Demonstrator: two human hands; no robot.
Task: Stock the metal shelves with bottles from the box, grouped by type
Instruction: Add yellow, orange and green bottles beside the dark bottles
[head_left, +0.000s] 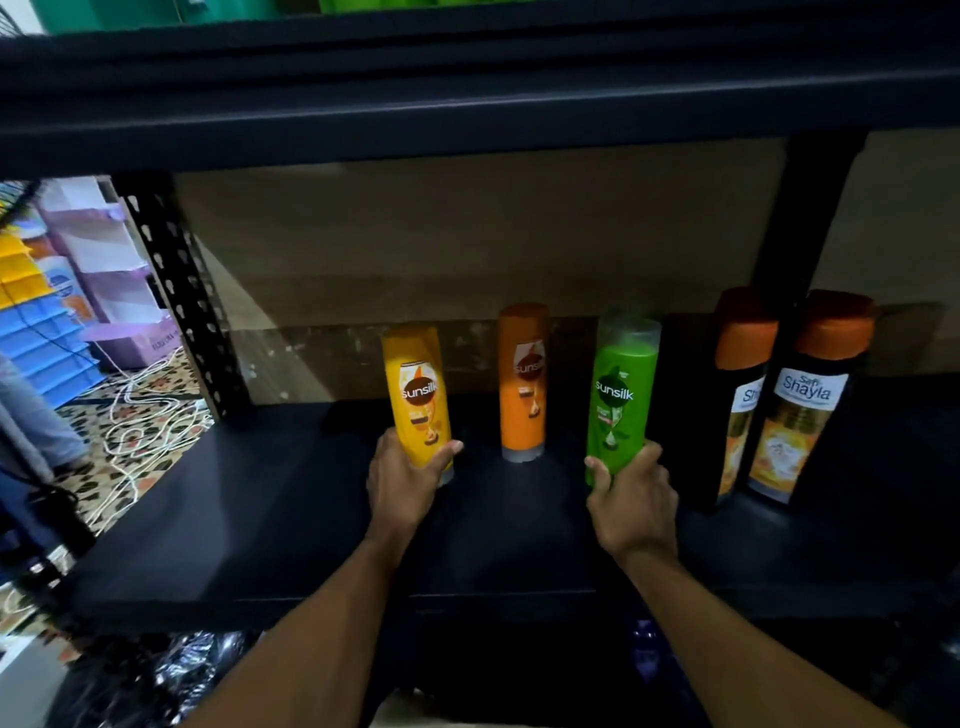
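My left hand (402, 480) grips the base of a yellow Sunsilk bottle (417, 395), held upright on the black metal shelf (249, 499). My right hand (631, 496) grips the base of a green Sunsilk bottle (618, 397), also upright. Between them, further back, an orange Sunsilk bottle (522, 382) stands alone. To the right stand two black Shayla bottles with orange caps (802, 405), side by side. The box is not clearly visible.
A perforated black upright (179, 291) marks the shelf's left end, another upright (800, 218) rises at the right. A shelf board (467, 93) runs overhead. Left of the rack are white cables on patterned floor (140, 410), blue crates and a person's leg (36, 415).
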